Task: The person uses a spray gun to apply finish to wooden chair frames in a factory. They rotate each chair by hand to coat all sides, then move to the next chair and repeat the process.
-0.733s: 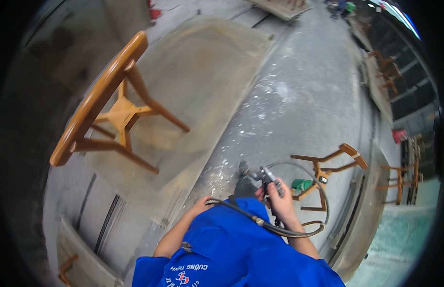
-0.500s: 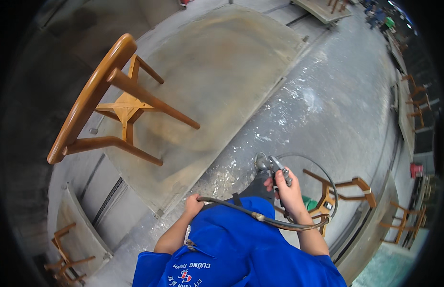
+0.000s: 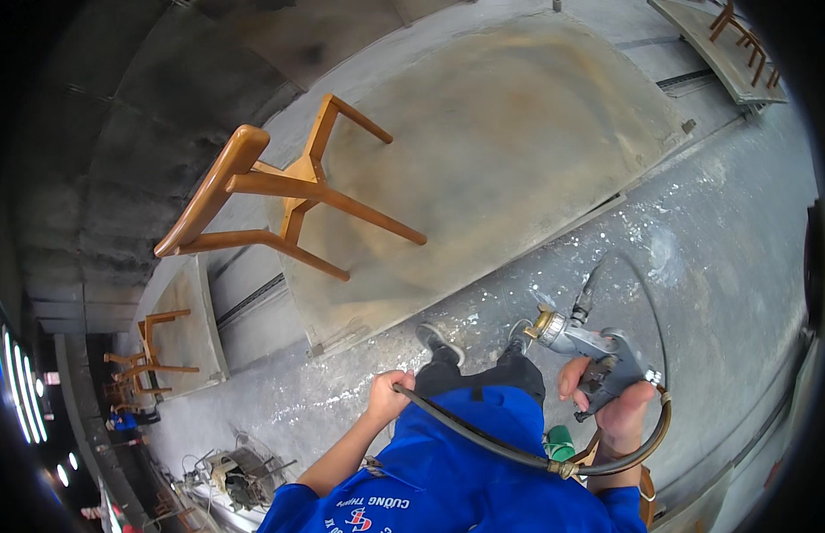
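Fingers of the right hand [image 3: 612, 404] wrap the grip of a grey metal spray gun [image 3: 594, 351], closed around it, one finger lying at the trigger area; the brass-coloured nozzle points away from the person toward the big stained panel [image 3: 519, 151]. Left hand [image 3: 388, 397] is a closed fist around the black hose [image 3: 483, 437], which runs across the blue jacket [image 3: 457, 480] to a brass fitting below the gun and loops back up to its base. A second thinner line arcs off the top of the gun over the speckled grey floor [image 3: 714, 258]. Landmark is the panel: a wooden chair frame [image 3: 270, 200] stands on its left edge, tilted over in this view, legs reaching across the panel. Gun sits off the near edge of the panel, low right, well apart from the chair. Shoes [image 3: 439, 342] stand just short of that near edge. More chair frames [image 3: 150, 351] rest on a smaller panel further left. No open containers visible; a green object [image 3: 559, 441] peeks out beside the hose fitting, can't tell what.
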Demonstrator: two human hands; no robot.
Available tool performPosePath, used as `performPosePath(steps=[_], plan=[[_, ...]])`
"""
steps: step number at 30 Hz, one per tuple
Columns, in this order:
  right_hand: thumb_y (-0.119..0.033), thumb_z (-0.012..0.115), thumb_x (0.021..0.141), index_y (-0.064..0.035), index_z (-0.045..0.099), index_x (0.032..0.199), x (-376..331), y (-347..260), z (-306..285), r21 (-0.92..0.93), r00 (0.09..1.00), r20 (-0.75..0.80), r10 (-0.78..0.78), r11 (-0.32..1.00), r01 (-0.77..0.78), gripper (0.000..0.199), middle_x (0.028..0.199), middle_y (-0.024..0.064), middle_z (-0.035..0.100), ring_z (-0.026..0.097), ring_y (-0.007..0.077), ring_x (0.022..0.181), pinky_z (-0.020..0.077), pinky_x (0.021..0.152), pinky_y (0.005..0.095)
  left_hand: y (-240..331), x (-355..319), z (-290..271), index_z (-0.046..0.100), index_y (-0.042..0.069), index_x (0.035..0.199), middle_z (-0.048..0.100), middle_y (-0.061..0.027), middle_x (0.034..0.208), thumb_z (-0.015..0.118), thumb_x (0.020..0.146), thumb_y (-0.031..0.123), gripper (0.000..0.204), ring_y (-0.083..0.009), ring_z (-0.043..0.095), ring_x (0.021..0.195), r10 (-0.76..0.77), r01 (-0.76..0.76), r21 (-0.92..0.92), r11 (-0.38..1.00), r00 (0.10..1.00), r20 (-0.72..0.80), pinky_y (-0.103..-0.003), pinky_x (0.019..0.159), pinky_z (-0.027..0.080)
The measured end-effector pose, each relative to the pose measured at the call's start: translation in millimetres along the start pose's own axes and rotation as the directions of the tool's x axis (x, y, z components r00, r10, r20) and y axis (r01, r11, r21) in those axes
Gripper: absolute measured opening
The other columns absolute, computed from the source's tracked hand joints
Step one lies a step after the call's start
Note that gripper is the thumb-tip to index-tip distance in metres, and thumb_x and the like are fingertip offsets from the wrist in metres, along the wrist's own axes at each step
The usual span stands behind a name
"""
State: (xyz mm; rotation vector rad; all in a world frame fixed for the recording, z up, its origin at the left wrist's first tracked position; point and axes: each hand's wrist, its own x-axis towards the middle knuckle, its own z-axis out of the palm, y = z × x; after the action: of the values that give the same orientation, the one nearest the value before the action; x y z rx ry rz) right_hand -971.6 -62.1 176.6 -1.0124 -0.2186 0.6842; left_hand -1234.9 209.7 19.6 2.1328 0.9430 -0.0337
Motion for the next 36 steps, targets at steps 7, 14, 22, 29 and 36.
performPosePath(steps=[7, 14, 22, 29, 36], plan=[[-0.083, 0.062, 0.075, 0.0068, 0.054, 0.129, 37.9, -28.2, 1.5, -0.181, 0.999, 0.031, 0.038, 0.983, -0.032, 0.105, 0.08, 0.02, 0.069, 0.061, 0.016, 0.06, 0.045, 0.05, 0.024, 14.9, -23.7, 5.3, 0.055, -0.001, 0.059, 0.054, -0.0199, 0.057, 0.069, 0.089, 0.015, 0.037, -0.0341, 0.054, 0.049, -0.054, 0.056, 0.017, 0.998, 0.994, -0.098, -0.043, 0.052, 0.043], [-0.082, 0.062, 0.077, 0.0066, 0.053, 0.133, 48.4, -27.7, 6.6, 0.13, 0.971, 0.21, -0.117, 0.987, 0.091, 0.105, 0.084, 0.0195, 0.069, 0.063, 0.0168, 0.065, 0.0442, 0.05, 0.0231, 17.4, -39.7, 18.5, 0.056, 0.0, 0.06, 0.055, -0.0195, 0.058, 0.068, 0.09, 0.013, 0.035, -0.0368, 0.057, 0.052, -0.044, 0.046, 0.016, 0.999, 0.992, -0.117, -0.042, 0.053, 0.045], [-0.075, 0.066, 0.08, 0.0052, 0.053, 0.135, 62.0, -36.2, 6.4, -0.052, 0.988, 0.153, 0.019, 0.999, -0.011, 0.098, 0.085, 0.0201, 0.07, 0.066, 0.0174, 0.069, 0.0446, 0.05, 0.0224, 18.3, -28.5, 12.8, 0.053, 0.0, 0.058, 0.055, -0.019, 0.057, 0.068, 0.088, 0.01, 0.035, -0.0366, 0.057, 0.051, -0.016, 0.021, 0.033, 0.999, 0.991, -0.135, -0.043, 0.052, 0.045], [-0.056, 0.06, 0.098, 0.0055, 0.053, 0.132, 83.2, -20.4, 2.6, -0.143, 0.978, 0.204, 0.051, 0.989, -0.022, 0.071, 0.088, 0.0173, 0.069, 0.065, 0.0165, 0.069, 0.0426, 0.048, 0.0217, 12.7, -21.8, 10.6, 0.047, 0.001, 0.055, 0.052, -0.0184, 0.055, 0.068, 0.087, 0.007, 0.038, -0.0371, 0.052, 0.048, 0.014, -0.011, 0.018, 1.0, 0.985, -0.172, -0.045, 0.05, 0.042], [-0.055, 0.053, 0.102, -0.0029, 0.058, 0.109, 109.8, 45.8, -39.7, -0.376, 0.943, -0.159, 0.294, 0.865, -0.333, 0.053, 0.081, 0.0066, 0.068, 0.064, 0.0107, 0.07, 0.0394, 0.046, 0.0209, 13.1, -12.4, 11.8, 0.047, 0.002, 0.054, 0.052, -0.018, 0.055, 0.069, 0.085, 0.008, 0.039, -0.0376, 0.053, 0.049, 0.065, -0.054, 0.077, 0.996, 0.987, -0.15, -0.047, 0.051, 0.042]])
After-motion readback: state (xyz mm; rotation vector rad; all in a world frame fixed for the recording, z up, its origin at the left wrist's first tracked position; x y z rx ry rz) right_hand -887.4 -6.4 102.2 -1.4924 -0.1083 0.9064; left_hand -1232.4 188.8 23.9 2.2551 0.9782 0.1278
